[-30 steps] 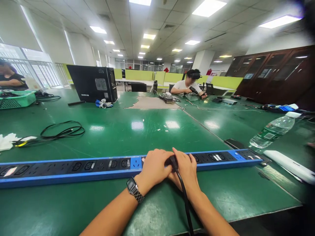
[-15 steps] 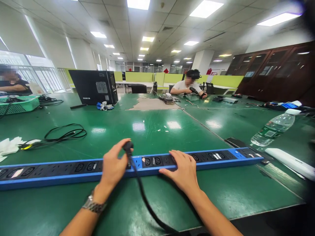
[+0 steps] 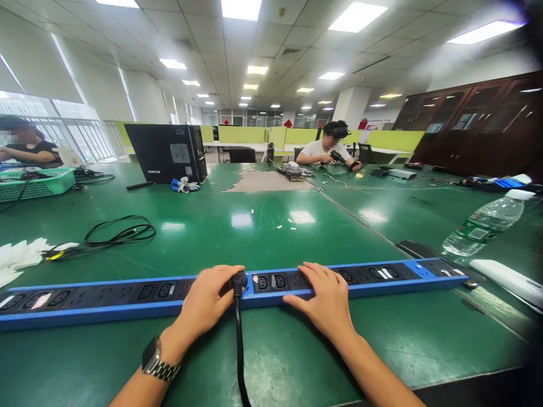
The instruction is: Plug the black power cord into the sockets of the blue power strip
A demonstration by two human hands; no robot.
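A long blue power strip with black sockets lies across the table in front of me. My left hand grips a black power plug down against the strip, just left of a blue section. The plug's prongs are hidden, so I cannot tell how deep it sits. From the plug, a thick black cord runs toward me over the front of the table. My right hand straddles the strip right of the plug, its thumb at the near edge and its fingers over the far side.
Beyond the strip, a black cable lies coiled on the green table. A computer tower and a green basket stand farther left. At right are a water bottle and a white object. A co-worker sits across.
My left hand has lowered the plug from above the strip down onto it, and the cord now hangs straighter. My right hand keeps its place on the strip. The view has shifted slightly.
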